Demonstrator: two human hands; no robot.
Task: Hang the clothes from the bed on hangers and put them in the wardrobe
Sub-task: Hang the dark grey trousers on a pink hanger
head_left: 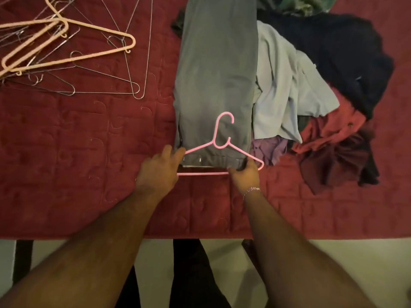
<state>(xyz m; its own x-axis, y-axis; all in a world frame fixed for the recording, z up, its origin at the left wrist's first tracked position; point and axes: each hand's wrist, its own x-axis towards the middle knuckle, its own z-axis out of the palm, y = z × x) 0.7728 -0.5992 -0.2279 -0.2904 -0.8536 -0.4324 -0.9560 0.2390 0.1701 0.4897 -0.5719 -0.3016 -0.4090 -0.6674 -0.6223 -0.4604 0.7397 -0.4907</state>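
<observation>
Head view: grey trousers point(216, 70) lie folded lengthwise on the bed point(77, 152), waistband toward the person, legs running away up the frame. Laid flat like this so a hanger can go on at the near end. Pink hanger point(222, 147) sits on the waistband, hook pointing away over the fabric, bottom bar just off the waistband edge on the near side.

Left hand point(161, 168) grips the left corner of the waistband where it meets the hanger's arm, fingers curled on it. Right hand point(245, 172) pinches the right waistband corner with the hanger's bar there. Whether each hand holds cloth, hanger, or both together is hard to tell. Probable reason for the two-corner hold: keeps the waistband stretched and square against the hanger while it is fitted. The waistband appears to lie between the sloped arms and the bottom bar, but threading is unclear.

Pile of unhung clothes point(311, 96) lies touching the trousers on the right: light blue, dark navy, red, purple pieces. Spare hangers point(66, 52), wire and tan plastic, heaped far left, well apart. Wardrobe not in view. Judgement: early, most clothes still wait.
</observation>
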